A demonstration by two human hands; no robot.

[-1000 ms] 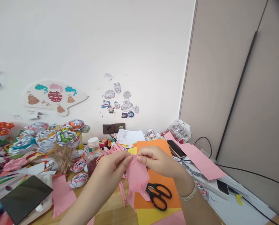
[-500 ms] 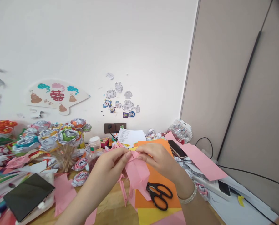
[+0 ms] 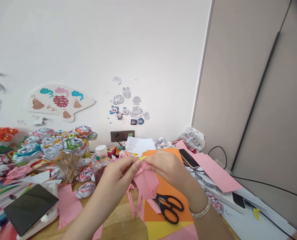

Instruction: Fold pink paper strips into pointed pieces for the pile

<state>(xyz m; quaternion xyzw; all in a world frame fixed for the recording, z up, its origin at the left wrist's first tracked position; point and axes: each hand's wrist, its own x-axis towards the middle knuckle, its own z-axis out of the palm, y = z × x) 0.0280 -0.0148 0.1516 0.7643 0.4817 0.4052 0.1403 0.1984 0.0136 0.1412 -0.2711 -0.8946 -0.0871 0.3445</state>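
Both my hands pinch the upper edge of a folded pink sheet of paper [image 3: 146, 185], which hangs above the table with creases across it. My left hand [image 3: 125, 170] grips it at the left, thumb on the near side. At the right, my right hand [image 3: 164, 166] holds it with bent fingers, partly hiding the top edge. Just below the sheet lie black-handled scissors [image 3: 170, 208], their blades hidden by pink paper. Under them is orange paper [image 3: 152, 213] on top of yellow paper [image 3: 155, 230]. Narrow folded pink strips [image 3: 131, 205] lie to the left.
Paper flowers on sticks [image 3: 71, 156] crowd the left rear beside a lidded bottle [image 3: 101, 160]. A tablet [image 3: 31, 209] lies front left. At right are a phone [image 3: 188, 158], a pink sheet [image 3: 218, 171], a power strip [image 3: 234, 198] and cables. A written note [image 3: 140, 145] sits by the wall.
The lower part of the pink sheet has lifted and folded up a little, showing more of the pink strip beneath it by the scissors. My hands stay almost in place.
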